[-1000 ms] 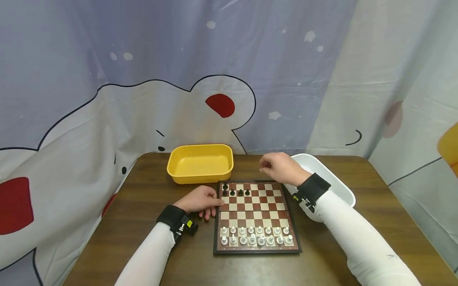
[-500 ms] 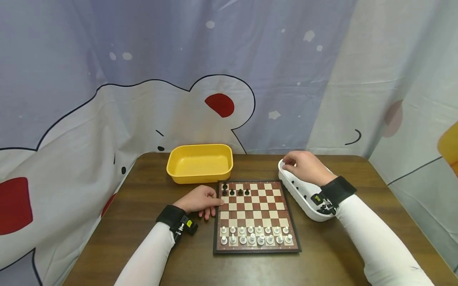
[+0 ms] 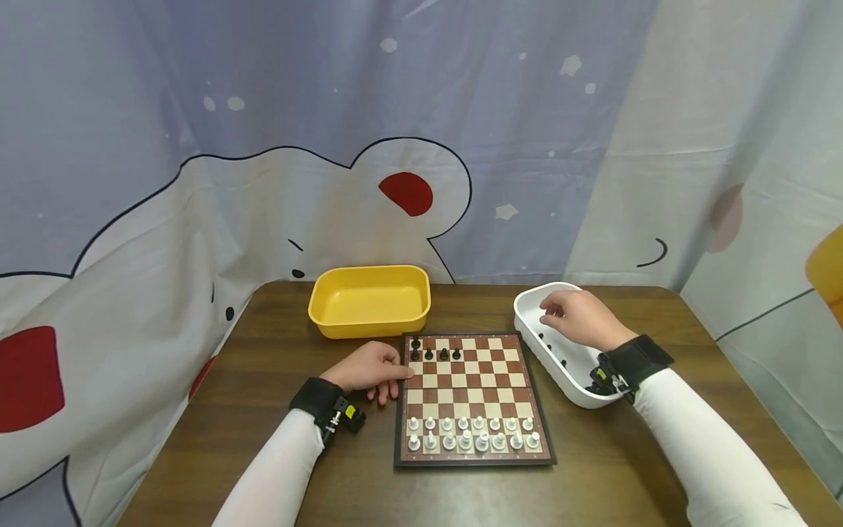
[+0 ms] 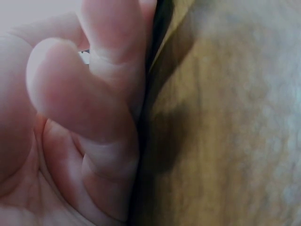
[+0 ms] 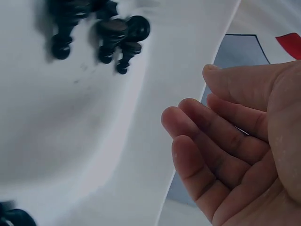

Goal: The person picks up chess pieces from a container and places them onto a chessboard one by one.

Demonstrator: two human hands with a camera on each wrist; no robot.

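My left hand [image 3: 370, 371] rests at the left edge of the chessboard [image 3: 470, 399], one digit lying over the border and the other fingers loosely bent beside it on the table. In the left wrist view those bent fingers [image 4: 113, 103] hold nothing. White chess pieces [image 3: 465, 439] fill two rows on the near side; several black chess pieces [image 3: 444, 354] stand at the far left. Over the white tray [image 3: 573, 391] hovers my right hand [image 3: 582, 320], its fingers relaxed and nothing between them. Loose black chess pieces [image 5: 117, 37] lie in that tray, partly hidden in the head view.
Behind the board's left side sits a yellow tray [image 3: 369, 300]. The brown wooden table [image 3: 276, 315] ends at a printed curtain [image 3: 500, 146] at the back. The white tray stands close by the board's right edge.
My right hand has moved right from above the board's far right corner to over the white tray, uncovering black pieces in it. The left hand stays put.
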